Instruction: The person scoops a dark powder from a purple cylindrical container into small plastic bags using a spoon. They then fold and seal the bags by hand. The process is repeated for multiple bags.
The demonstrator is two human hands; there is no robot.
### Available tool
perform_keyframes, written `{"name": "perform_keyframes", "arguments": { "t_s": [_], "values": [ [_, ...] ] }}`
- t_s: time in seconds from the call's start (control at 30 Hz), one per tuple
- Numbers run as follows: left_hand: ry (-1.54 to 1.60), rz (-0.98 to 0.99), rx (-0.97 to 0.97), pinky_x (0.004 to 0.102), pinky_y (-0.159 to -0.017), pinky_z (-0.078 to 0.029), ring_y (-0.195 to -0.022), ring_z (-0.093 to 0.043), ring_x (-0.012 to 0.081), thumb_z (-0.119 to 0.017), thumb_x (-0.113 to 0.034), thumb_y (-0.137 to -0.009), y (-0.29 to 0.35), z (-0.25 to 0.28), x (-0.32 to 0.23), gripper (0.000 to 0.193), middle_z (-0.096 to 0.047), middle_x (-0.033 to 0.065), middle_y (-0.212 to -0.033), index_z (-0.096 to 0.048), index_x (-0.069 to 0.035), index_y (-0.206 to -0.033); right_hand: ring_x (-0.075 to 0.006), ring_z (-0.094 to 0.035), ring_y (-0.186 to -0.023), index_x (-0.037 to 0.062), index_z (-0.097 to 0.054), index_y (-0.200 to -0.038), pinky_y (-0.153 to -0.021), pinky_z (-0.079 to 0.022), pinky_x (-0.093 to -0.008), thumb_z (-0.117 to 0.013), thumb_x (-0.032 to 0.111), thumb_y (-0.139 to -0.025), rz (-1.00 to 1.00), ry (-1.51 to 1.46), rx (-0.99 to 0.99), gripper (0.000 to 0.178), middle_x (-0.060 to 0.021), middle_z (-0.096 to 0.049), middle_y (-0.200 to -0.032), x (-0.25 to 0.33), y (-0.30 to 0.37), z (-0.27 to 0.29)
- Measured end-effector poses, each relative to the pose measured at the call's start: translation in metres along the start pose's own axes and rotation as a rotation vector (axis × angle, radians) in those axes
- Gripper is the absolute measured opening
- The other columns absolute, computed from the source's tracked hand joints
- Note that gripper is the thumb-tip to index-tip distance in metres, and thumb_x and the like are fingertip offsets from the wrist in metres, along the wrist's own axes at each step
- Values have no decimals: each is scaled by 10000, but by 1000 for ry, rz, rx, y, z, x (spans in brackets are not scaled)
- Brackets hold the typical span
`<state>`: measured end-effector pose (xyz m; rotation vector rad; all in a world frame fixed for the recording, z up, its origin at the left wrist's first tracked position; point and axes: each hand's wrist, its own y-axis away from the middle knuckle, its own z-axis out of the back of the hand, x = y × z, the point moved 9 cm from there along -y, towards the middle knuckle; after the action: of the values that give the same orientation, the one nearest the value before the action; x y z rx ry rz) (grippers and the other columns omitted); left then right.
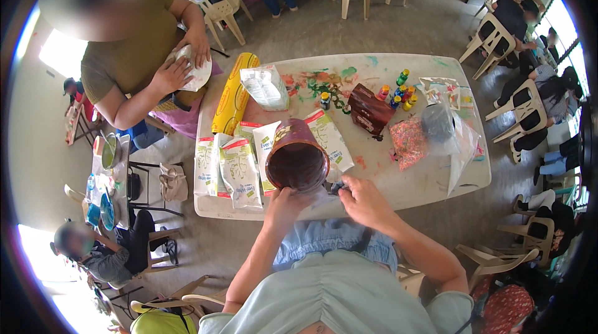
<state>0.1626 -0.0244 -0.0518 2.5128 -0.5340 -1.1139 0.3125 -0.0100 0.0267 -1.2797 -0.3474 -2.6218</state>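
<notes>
A reddish-brown cylindrical container (298, 166) is tilted at the table's near edge, its open mouth facing me and its inside dark. My left hand (288, 207) is closed around its lower side, partly hidden beneath the rim. Just right of the rim, my right hand (359, 199) is closed with fingers pinched on something small and dark that I cannot make out. Clear plastic film seems to lie between the two hands. White and green packets (239, 172) stand and lean around the container's left side, and another such packet (329, 140) lies behind it to the right.
The white table (374, 200) bears red and green stains. On it are a yellow roll box (235, 94), a white bag (265, 87), a brown pouch (369, 110), small colour bottles (402, 77), a bag of sprinkles (408, 142) and clear plastic (461, 147). A person (134, 54) stands at left, holding a white packet.
</notes>
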Motion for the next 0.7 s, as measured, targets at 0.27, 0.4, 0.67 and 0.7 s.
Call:
{"name": "perform_keyframes", "arguments": {
  "t_s": [0.27, 0.4, 0.67, 0.7],
  "values": [
    [83, -87, -105, 440, -921, -401, -1055, -487, 361, -322, -48, -815, 9, -8, -3, 321, -475, 242, -1115, -399, 135, -1067, -274, -495, -556, -16, -487, -937, -535, -386, -368, -464, 72, -823, -37, -234, -75, 146, -150, -517, -609, 8, 12, -2],
    [115, -98, -108, 442, -931, -392, -1065, -482, 348, -325, -44, -818, 8, -5, -6, 309, -471, 233, -1120, -402, 117, -1070, -171, -442, -504, -20, -472, -914, -497, -363, -301, -458, 55, -842, -15, -215, -75, 105, -107, -475, -581, 19, 15, 2],
    [36, -154, -115, 432, -926, -394, -1061, -489, 324, -336, -52, -833, 11, -5, -5, 302, -466, 199, -1128, -375, 82, -1101, -55, -371, -520, 3, -470, -905, -468, -315, -228, -433, 28, -853, -123, -459, -77, 68, 7, -434, -602, 9, 19, -3],
    [30, -148, -105, 430, -926, -394, -1063, -488, 322, -339, -55, -835, 11, -5, -3, 301, -461, 194, -1135, -366, 77, -1105, -42, -365, -528, 5, -470, -908, -465, -310, -219, -429, 24, -854, -131, -487, -86, 70, 19, -430, -612, 8, 19, -3]
  ]
}}
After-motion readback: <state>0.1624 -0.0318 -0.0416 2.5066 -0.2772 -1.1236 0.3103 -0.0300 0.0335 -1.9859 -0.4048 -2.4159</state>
